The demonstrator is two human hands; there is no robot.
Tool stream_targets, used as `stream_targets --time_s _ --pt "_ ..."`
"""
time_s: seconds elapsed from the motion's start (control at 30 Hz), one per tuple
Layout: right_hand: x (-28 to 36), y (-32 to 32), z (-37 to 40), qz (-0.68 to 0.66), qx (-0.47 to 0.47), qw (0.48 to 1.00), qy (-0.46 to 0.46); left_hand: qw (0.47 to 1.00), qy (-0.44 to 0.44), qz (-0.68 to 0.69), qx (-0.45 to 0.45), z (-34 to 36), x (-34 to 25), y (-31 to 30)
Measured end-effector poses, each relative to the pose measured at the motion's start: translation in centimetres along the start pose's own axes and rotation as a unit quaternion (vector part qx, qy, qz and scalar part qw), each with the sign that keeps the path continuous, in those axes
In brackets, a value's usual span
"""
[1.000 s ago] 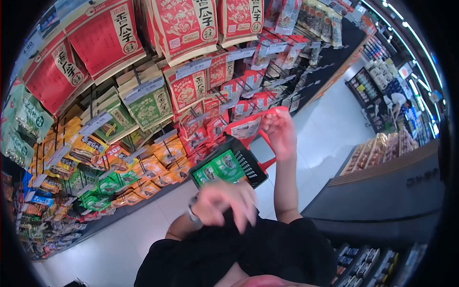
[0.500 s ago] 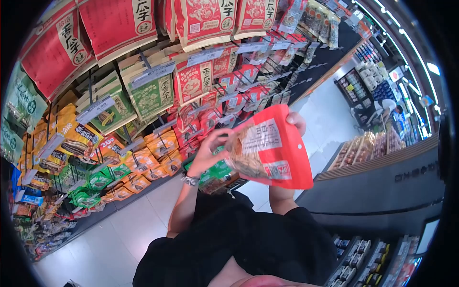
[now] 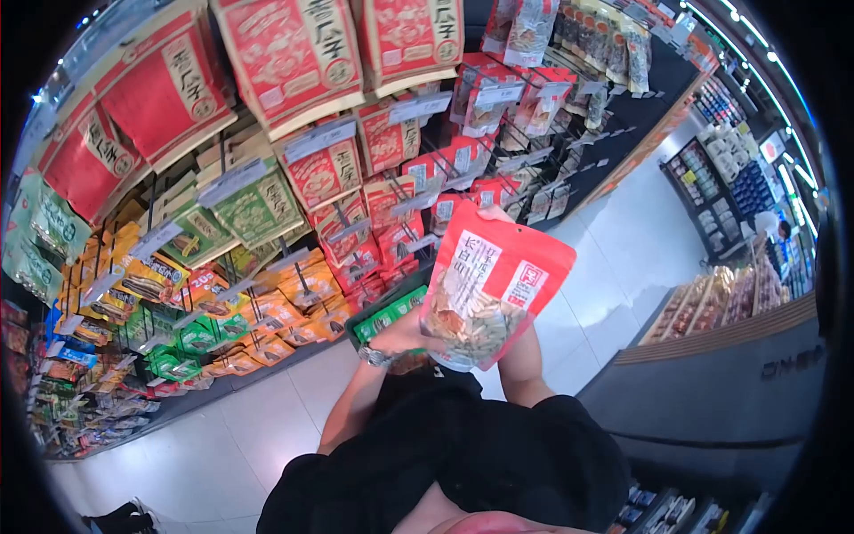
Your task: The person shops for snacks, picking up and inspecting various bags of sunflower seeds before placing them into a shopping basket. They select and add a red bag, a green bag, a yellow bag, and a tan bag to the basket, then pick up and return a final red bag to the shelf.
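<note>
A red pouch of seeds with a clear window and a white label is held upright before my chest. My right hand grips its top edge from behind, only the fingertips showing, with the forearm passing behind the pouch. At the lower left edge my left hand touches the pouch, its fingers partly hidden behind it. A bracelet circles my left wrist. Below my hands, green packets lie in a dark container that is partly covered.
A shelf wall of hanging snack bags stands ahead and left: large red bags, green bags and orange packets. On the right is a dark counter with wrapped goods. Another person stands in the far aisle.
The pouch has turned from sideways to upright, its label now readable. My left hand has moved down to its lower left edge. The view has shifted slightly.
</note>
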State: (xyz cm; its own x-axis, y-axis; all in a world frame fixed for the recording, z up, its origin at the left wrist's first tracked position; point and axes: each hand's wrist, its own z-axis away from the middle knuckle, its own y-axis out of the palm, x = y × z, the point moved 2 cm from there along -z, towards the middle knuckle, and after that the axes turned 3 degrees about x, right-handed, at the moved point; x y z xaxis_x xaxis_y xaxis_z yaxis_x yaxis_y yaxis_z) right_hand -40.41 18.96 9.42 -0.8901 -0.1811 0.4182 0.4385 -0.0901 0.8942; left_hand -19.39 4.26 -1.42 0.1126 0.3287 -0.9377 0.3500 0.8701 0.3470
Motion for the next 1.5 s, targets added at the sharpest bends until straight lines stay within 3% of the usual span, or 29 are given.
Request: stream_targets --time_s 0.13,0.17,0.2,0.27,0.4,0.47,0.53,0.57,0.6,0.67,0.73,0.87,0.93,1.0,1.07,1.1,1.17,1.2,1.27,1.3,1.43,1.5 --pt "3.8 -12.0 1.9 -0.031 0.070 0.946 -0.315 0.997 -0.029 -0.036 -0.066 -5.3 1.8 0.6" --pt "4.7 -13.6 2.3 -0.047 0.087 0.916 -0.390 0.994 0.022 -0.016 -0.101 -6.5 1.8 1.1" --pt "5.3 -13.2 3.1 -0.054 0.099 0.914 -0.390 0.994 0.016 -0.027 -0.108 -7.7 1.6 1.0" --pt "6.3 -11.5 5.7 -0.068 -0.032 0.906 -0.417 0.975 0.045 -0.093 -0.195 -9.7 1.6 0.0" --pt "10.4 -14.0 6.9 -0.039 -0.006 0.908 -0.418 0.944 0.079 -0.088 -0.309 -13.0 1.2 -1.9" --pt "12.5 -15.4 6.2 -0.051 0.053 0.911 -0.407 0.934 0.071 -0.088 -0.340 -14.1 0.2 -2.3" --pt "13.9 -15.9 5.2 -0.067 -0.017 0.900 -0.431 0.913 0.110 -0.099 -0.380 -15.0 -1.2 -2.6" --pt "14.7 -15.9 4.1 -0.045 0.004 0.894 -0.445 0.900 0.153 -0.082 -0.400 -15.7 -1.7 -2.5" --pt "15.7 -16.1 2.5 -0.045 0.013 0.893 -0.447 0.898 0.156 -0.091 -0.401 -16.5 -2.4 -2.8" --pt "18.1 -15.4 -0.5 0.201 -0.199 0.828 -0.485 0.892 0.182 -0.098 -0.403 -17.6 -3.8 -3.4" --pt "20.9 -12.5 -1.5 0.151 -0.210 0.835 -0.486 0.891 0.166 -0.103 -0.410 -18.8 -4.7 -4.0" --pt "24.9 -10.1 -3.0 0.236 -0.272 0.780 -0.512 0.873 0.236 -0.095 -0.417 -21.3 -6.4 -4.0" --pt "25.3 -9.1 -3.3 0.252 -0.327 0.717 -0.562 0.859 0.261 -0.160 -0.410 -21.5 -6.8 -3.9" --pt "25.0 -8.9 -3.6 0.269 -0.325 0.706 -0.569 0.859 0.247 -0.166 -0.416 -21.3 -6.2 -4.5" --pt "25.1 -8.6 -3.6 0.326 -0.350 0.646 -0.595 0.862 0.252 -0.173 -0.404 -21.6 -5.5 -5.6" --pt "24.7 -8.4 -3.5 0.329 -0.350 0.642 -0.598 0.854 0.263 -0.195 -0.405 -21.5 -5.3 -5.7" --pt "24.3 -7.5 -3.2 0.384 -0.397 0.555 -0.623 0.848 0.272 -0.203 -0.407 -21.1 -5.5 -4.9" --pt "24.9 -7.2 -3.1 0.387 -0.396 0.550 -0.625 0.841 0.274 -0.211 -0.416 -21.1 -5.8 -4.6" --pt "24.7 -7.1 -3.2 0.421 -0.424 0.508 -0.621 0.847 0.265 -0.205 -0.413 -21.1 -6.4 -4.5" --pt "25.4 -7.6 -3.7 0.446 -0.472 0.459 -0.606 0.864 0.261 -0.162 -0.399 -21.3 -6.3 -5.0" --pt "26.6 -6.4 -3.7 0.454 -0.457 0.499 -0.580 0.874 0.258 -0.135 -0.389 -21.9 -7.3 -4.9" --pt "26.8 -6.2 -3.1 0.473 -0.507 0.497 -0.522 0.874 0.251 -0.134 -0.394 -22.1 -7.5 -4.5"
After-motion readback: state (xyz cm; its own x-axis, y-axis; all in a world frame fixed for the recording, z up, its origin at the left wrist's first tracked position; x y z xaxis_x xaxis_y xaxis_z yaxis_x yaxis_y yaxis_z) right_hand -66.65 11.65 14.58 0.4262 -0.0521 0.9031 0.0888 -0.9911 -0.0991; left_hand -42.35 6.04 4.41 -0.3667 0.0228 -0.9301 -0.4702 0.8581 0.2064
